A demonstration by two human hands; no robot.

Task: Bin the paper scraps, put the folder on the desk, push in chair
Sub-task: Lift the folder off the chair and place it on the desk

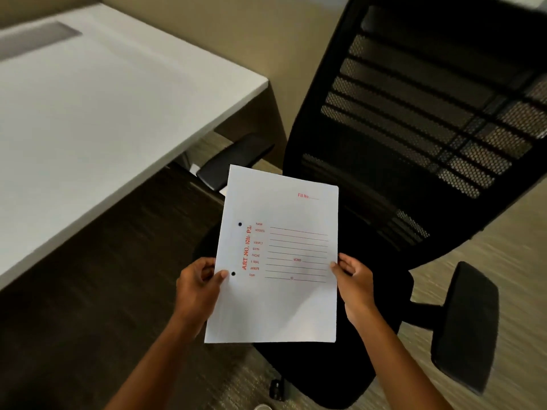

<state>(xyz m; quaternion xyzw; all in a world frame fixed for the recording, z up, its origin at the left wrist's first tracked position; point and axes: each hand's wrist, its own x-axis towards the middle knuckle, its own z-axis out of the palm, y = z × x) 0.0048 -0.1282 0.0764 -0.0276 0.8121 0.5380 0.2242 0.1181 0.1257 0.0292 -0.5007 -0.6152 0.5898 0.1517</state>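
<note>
A white file folder (278,303) with red printed form lines and two punch holes hangs in the air above the seat of a black mesh-backed office chair (420,119). My left hand (198,288) grips its left edge with the thumb on top. My right hand (355,285) grips its right edge. The white desk (97,108) spreads to the upper left, with its near corner close to the chair's left armrest (231,161). The chair stands pulled out from the desk, turned at an angle. I see no paper scraps.
The chair's right armrest (467,324) juts out at the lower right. A grey inset panel (35,39) sits at the desk's far left. Dark floor lies under the desk edge, with lighter carpet to the right. A beige wall runs behind.
</note>
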